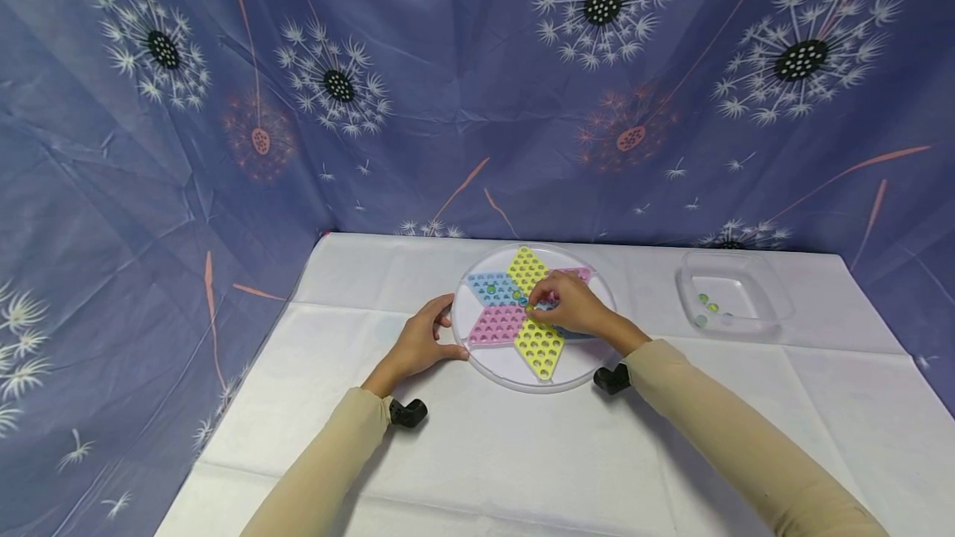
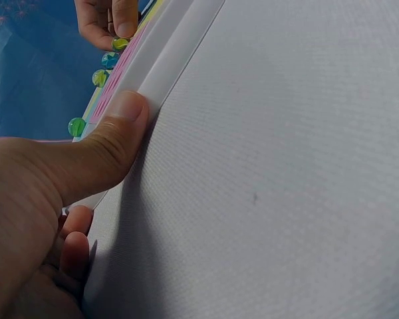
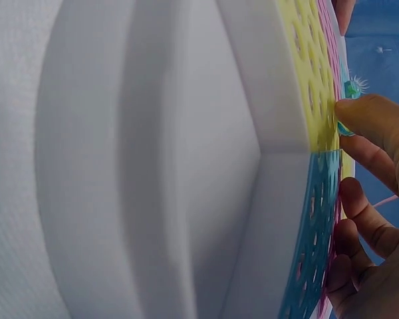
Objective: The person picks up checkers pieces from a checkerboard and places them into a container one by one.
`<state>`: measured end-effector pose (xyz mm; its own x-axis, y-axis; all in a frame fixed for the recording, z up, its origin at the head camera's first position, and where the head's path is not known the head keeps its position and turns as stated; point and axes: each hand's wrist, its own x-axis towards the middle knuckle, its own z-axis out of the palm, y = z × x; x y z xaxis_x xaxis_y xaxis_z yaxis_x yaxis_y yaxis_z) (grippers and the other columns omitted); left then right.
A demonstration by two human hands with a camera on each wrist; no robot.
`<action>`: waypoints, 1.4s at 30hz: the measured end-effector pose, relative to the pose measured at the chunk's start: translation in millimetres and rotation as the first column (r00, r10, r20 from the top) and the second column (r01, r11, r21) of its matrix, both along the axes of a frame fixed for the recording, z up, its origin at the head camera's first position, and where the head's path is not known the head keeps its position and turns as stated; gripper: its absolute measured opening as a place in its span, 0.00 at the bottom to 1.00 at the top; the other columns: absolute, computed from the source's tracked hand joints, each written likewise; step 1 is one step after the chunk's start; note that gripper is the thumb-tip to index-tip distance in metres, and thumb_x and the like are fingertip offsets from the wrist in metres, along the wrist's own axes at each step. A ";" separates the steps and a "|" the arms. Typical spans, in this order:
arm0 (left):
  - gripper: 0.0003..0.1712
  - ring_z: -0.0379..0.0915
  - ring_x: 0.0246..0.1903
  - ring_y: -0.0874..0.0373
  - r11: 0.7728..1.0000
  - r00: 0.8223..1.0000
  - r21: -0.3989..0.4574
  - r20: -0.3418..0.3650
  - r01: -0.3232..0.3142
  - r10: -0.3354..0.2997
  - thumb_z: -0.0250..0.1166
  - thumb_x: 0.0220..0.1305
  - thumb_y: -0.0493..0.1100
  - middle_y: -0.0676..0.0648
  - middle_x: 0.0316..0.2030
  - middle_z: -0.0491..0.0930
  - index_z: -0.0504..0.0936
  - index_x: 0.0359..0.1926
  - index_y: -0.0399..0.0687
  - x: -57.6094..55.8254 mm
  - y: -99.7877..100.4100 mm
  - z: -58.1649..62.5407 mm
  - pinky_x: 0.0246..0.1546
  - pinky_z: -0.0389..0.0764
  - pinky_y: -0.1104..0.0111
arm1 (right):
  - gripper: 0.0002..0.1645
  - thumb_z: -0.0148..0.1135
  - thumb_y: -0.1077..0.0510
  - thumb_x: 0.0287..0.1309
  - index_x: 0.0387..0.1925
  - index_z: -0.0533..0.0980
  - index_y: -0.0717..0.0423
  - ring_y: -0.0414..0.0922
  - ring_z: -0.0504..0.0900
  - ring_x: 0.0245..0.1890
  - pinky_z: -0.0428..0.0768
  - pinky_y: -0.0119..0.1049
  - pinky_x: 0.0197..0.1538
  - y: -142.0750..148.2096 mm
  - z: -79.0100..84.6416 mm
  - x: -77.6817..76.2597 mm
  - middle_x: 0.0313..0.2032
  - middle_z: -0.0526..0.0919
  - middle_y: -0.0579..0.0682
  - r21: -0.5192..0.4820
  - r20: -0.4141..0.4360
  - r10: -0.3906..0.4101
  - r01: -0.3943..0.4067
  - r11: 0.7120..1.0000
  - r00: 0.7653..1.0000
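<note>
A round white Chinese checkers board [image 1: 496, 361] with a yellow, blue and pink star lies on the table. My left hand [image 1: 419, 342] holds its left edge, the thumb [image 2: 123, 123] pressed on the white rim in the left wrist view and the other fingers curled at the side. Over the star's middle, my right hand [image 1: 570, 305] pinches a yellow-green marble [image 2: 120, 44] between thumb and index finger, right at the board's surface. Close by sit a blue marble [image 2: 110, 60] and a yellow-green one [image 2: 100, 78]. Another green marble [image 1: 491, 289] rests on the blue section.
To the right stands a clear plastic container [image 1: 753, 326] with several marbles [image 1: 713, 307] inside. A white cloth [image 1: 418, 471] covers the table. Behind it hangs a blue curtain [image 1: 462, 73] with dandelion prints. Black wrist devices [image 1: 408, 413] sit at both cuffs.
</note>
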<state>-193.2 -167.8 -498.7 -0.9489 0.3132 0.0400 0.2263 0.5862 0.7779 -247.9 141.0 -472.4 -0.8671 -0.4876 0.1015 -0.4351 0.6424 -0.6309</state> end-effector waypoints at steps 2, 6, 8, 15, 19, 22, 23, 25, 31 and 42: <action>0.60 0.67 0.37 0.55 1.000 1.000 0.000 -0.003 0.000 0.000 0.86 0.46 0.43 0.45 0.50 0.76 0.63 0.77 0.41 0.1 0.1 0.3 0.40 0.71 0.66 | 0.07 0.78 0.53 0.56 0.33 0.86 0.47 0.46 0.70 0.36 0.63 0.45 0.48 -0.1 0.2 0.0 0.33 0.78 0.48 0.003 0.008 -0.005 0.005 1.000 1.000; 0.60 0.67 0.37 0.55 1.000 1.000 -0.002 -0.007 0.002 -0.002 0.86 0.46 0.43 0.45 0.50 0.76 0.63 0.77 0.42 0.1 -0.1 0.2 0.40 0.71 0.66 | 0.07 0.78 0.53 0.56 0.34 0.86 0.48 0.46 0.70 0.37 0.63 0.45 0.50 -0.5 0.7 0.0 0.34 0.78 0.48 0.013 0.017 -0.012 0.012 1.000 1.000; 0.60 0.67 0.37 0.56 1.000 1.000 -0.003 -0.005 -0.001 0.001 0.86 0.46 0.43 0.45 0.50 0.76 0.63 0.77 0.42 0.0 -0.1 0.2 0.40 0.70 0.66 | 0.07 0.78 0.53 0.56 0.34 0.86 0.48 0.46 0.70 0.37 0.63 0.45 0.50 -0.5 0.9 0.0 0.34 0.78 0.48 0.016 0.014 -0.012 0.012 1.000 1.000; 0.61 0.67 0.37 0.56 1.000 1.000 0.008 -0.001 -0.009 0.009 0.86 0.44 0.42 0.46 0.48 0.77 0.63 0.77 0.42 -0.1 0.3 -1.0 0.40 0.71 0.66 | 0.06 0.78 0.55 0.57 0.33 0.86 0.49 0.47 0.70 0.39 0.64 0.45 0.49 0.7 4.2 -0.4 0.34 0.78 0.49 0.007 0.020 0.019 -0.019 1.000 1.000; 0.61 0.66 0.37 0.56 1.000 1.000 0.013 0.004 -0.014 0.014 0.86 0.44 0.42 0.46 0.47 0.76 0.63 0.77 0.42 0.4 0.5 -1.7 0.40 0.70 0.66 | 0.05 0.78 0.58 0.56 0.34 0.86 0.50 0.49 0.73 0.39 0.68 0.44 0.48 1.1 8.8 -1.4 0.35 0.81 0.50 -0.025 0.007 0.059 -0.059 0.998 0.998; 0.61 0.67 0.37 0.56 1.000 1.000 0.014 0.007 -0.015 0.015 0.87 0.44 0.42 0.46 0.47 0.76 0.63 0.77 0.42 0.7 0.6 -1.7 0.41 0.71 0.66 | 0.07 0.78 0.59 0.56 0.35 0.86 0.51 0.50 0.75 0.39 0.71 0.44 0.46 1.1 10.5 -3.1 0.37 0.82 0.53 -0.048 -0.017 0.066 -0.067 0.997 0.998; 0.61 0.67 0.37 0.56 1.000 1.000 0.016 0.005 -0.014 0.014 0.86 0.44 0.42 0.46 0.47 0.76 0.63 0.77 0.42 0.6 0.7 -2.0 0.41 0.71 0.66 | 0.07 0.78 0.59 0.55 0.36 0.86 0.51 0.50 0.75 0.40 0.71 0.44 0.47 1.1 11.1 -3.5 0.38 0.82 0.53 -0.052 -0.022 0.061 -0.062 0.997 0.998; 0.61 0.67 0.37 0.56 1.000 1.000 0.014 0.004 -0.013 0.013 0.86 0.44 0.42 0.47 0.47 0.76 0.63 0.77 0.42 0.6 1.1 -1.8 0.41 0.71 0.66 | 0.08 0.78 0.59 0.55 0.37 0.86 0.51 0.51 0.74 0.41 0.70 0.44 0.48 0.6 12.9 -3.9 0.39 0.82 0.54 -0.065 -0.018 0.047 -0.048 0.997 0.999; 0.61 0.66 0.37 0.57 1.000 1.000 0.013 0.010 -0.016 0.016 0.86 0.44 0.42 0.47 0.48 0.76 0.63 0.77 0.42 1.1 1.3 -0.4 0.41 0.70 0.66 | 0.10 0.76 0.58 0.58 0.41 0.85 0.51 0.53 0.75 0.43 0.71 0.48 0.50 -0.9 20.3 -4.7 0.43 0.82 0.54 -0.083 -0.014 0.017 -0.019 0.996 1.000; 0.61 0.66 0.37 0.56 1.000 1.000 0.010 0.019 -0.020 0.020 0.86 0.45 0.42 0.46 0.47 0.76 0.62 0.77 0.42 2.4 1.4 1.1 0.41 0.70 0.65 | 0.09 0.76 0.58 0.58 0.41 0.86 0.49 0.55 0.78 0.41 0.75 0.49 0.46 -4.6 26.5 -7.6 0.43 0.82 0.57 -0.119 -0.071 0.013 -0.021 0.993 0.997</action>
<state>-190.8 -166.4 -497.6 -0.9556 0.2935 0.0247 0.1993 0.5824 0.7881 -255.5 136.5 -445.9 -0.8474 -0.4832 0.2201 -0.4912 0.5561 -0.6704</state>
